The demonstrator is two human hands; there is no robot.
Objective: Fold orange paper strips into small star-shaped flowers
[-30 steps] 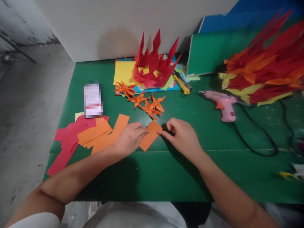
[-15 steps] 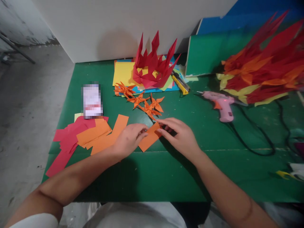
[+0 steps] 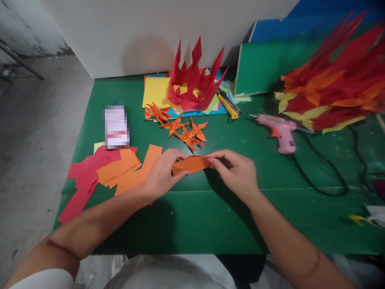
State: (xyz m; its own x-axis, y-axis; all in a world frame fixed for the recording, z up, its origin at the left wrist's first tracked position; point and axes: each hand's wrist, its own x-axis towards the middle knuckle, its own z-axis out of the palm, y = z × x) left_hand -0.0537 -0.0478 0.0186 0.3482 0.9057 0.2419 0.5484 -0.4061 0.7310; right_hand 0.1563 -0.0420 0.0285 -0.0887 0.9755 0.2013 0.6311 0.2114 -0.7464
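Grip of your left hand [image 3: 164, 170]: fingers and thumb closed on the left end of a plain orange rectangular paper strip [image 3: 192, 164]. Grip of your right hand [image 3: 233, 168]: thumb and fingertips pinching its right end. Strip spans between your hands, bent along its length, over the green-topped counter [image 3: 210, 224]; whether it touches the surface, you cannot tell from here.

Just beyond it, star-shaped folded orange paper flowers [image 3: 175, 126] lie in a loose cluster. Beside your left hand, a heap of flat orange paper strips [image 3: 120, 166] overlaps flat red paper strips [image 3: 84, 172]. Behind the flowers, a spiky red paper crown [image 3: 192, 100] sits on stacked coloured sheets [image 3: 155, 92]. Off to your right, a pink glue gun [image 3: 284, 132] lies on its side, orange trigger showing.
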